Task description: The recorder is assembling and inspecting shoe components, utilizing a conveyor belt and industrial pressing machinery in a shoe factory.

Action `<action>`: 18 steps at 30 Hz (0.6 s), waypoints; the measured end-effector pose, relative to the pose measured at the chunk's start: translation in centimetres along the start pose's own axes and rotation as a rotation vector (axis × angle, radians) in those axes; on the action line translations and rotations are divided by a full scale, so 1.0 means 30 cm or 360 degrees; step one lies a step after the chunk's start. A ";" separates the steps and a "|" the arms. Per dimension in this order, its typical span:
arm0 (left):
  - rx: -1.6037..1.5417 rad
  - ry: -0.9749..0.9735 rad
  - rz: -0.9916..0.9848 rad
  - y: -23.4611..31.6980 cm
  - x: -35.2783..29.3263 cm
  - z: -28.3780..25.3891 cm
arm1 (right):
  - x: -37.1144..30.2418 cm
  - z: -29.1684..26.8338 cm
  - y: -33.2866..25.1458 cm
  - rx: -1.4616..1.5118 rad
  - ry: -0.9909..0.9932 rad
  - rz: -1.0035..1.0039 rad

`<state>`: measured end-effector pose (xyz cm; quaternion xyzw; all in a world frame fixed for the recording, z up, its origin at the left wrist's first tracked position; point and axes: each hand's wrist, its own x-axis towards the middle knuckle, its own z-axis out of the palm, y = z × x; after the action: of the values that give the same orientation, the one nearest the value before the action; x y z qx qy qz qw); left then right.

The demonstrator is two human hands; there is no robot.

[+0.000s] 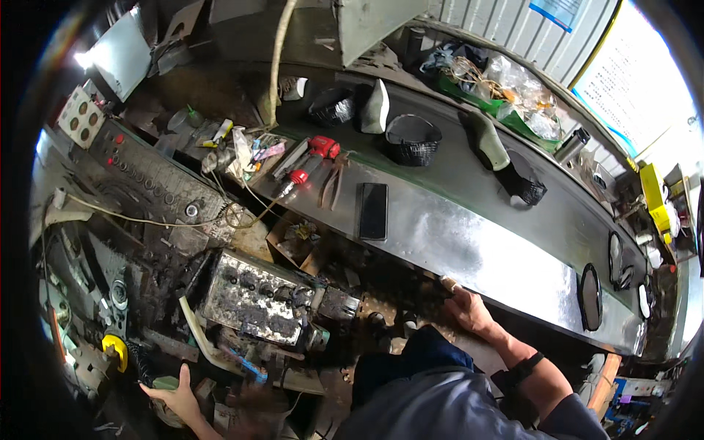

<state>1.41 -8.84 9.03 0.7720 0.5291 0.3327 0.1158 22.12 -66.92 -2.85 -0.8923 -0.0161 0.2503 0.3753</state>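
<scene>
My left hand is at the lower left, with thumb and forefinger spread apart. A grey-green thing shows between them; I cannot tell whether the hand touches it. Close by, a yellow ring sits on a dark machine part. My right hand is at the near edge of the long metal bench, its fingers curled and one fingertip up at the edge. Whatever is in those fingers is hidden. On the bench lie a black phone, pincers and a red power tool.
Along the belt behind the bench stand black woven shoe uppers and pale shoe lasts. A dark shoe sole lies at the bench's right end. Control panel and grimy machine block occupy the left. A green tray holds plastic scraps.
</scene>
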 end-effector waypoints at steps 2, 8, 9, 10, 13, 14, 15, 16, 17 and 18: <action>0.0085 -0.0046 -0.0048 -0.005 0.006 -0.013 | 0.051 0.010 -0.025 0.0101 0.0020 -0.0128; -0.0079 -0.0164 -0.0248 -0.024 0.014 0.006 | 0.184 -0.027 -0.120 0.0001 0.0025 -0.0410; -0.0071 -0.0082 -0.0141 -0.037 0.020 0.009 | 0.155 -0.043 -0.179 0.0032 -0.0013 -0.0452; -0.0078 -0.0054 -0.0138 -0.046 0.019 0.015 | 0.146 -0.054 -0.213 0.0065 -0.0049 -0.0492; -0.0320 0.0142 -0.0156 -0.016 0.017 0.014 | 0.149 -0.058 -0.226 0.0126 -0.0056 -0.0530; -0.0783 -0.0038 -0.0317 -0.016 0.030 -0.011 | 0.140 -0.064 -0.237 0.0155 -0.0075 -0.0508; -0.1263 -0.0242 -0.0462 -0.002 0.044 -0.015 | 0.138 -0.074 -0.235 0.0015 -0.0115 -0.0455; -0.1462 -0.0128 -0.0856 -0.018 0.041 -0.010 | 0.134 -0.070 -0.235 0.0131 -0.0150 -0.0576; -0.1654 -0.0240 -0.1155 0.338 -0.138 -0.101 | 0.128 -0.067 -0.233 0.0269 -0.0148 -0.0583; -0.1131 -0.0519 -0.0328 0.237 -0.215 -0.120 | 0.111 -0.059 -0.271 0.0429 -0.0174 -0.0637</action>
<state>2.97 -18.15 12.98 0.6694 0.4305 0.3547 0.4907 27.13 -61.52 2.28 -0.7984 -0.1794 0.2186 0.5316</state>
